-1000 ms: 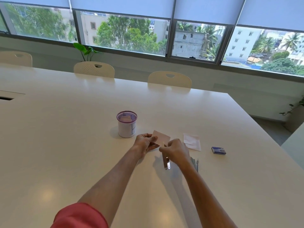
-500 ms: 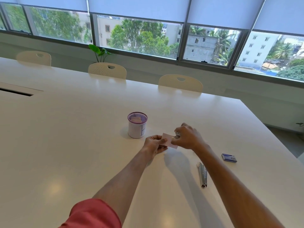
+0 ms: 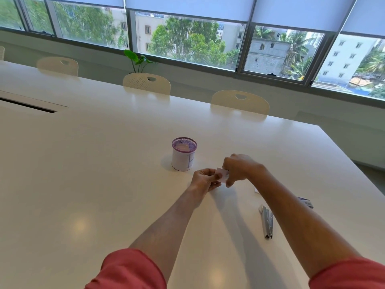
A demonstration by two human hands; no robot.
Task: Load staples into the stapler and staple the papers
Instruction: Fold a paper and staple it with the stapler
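My left hand [image 3: 203, 178] and my right hand [image 3: 239, 168] both pinch a small pale paper slip [image 3: 222, 174] just above the white table [image 3: 104, 163]. The left holds its left edge, the right its right edge. A silver stapler [image 3: 267, 222] lies flat on the table to the right, beside my right forearm, untouched. A small blue staple box [image 3: 306, 201] peeks out beyond that forearm, partly hidden. A white paper corner [image 3: 256, 191] shows just at the forearm's edge.
A white mesh cup with a purple rim [image 3: 184, 153] stands just left of and behind my hands, with papers inside. Cream chairs [image 3: 239, 102] line the far table edge. A cable slot [image 3: 29, 105] sits in the table at far left.
My right hand put the stapler down on the table and moved up to the paper slip. The camera view shifted left, and both hands now hold the slip.
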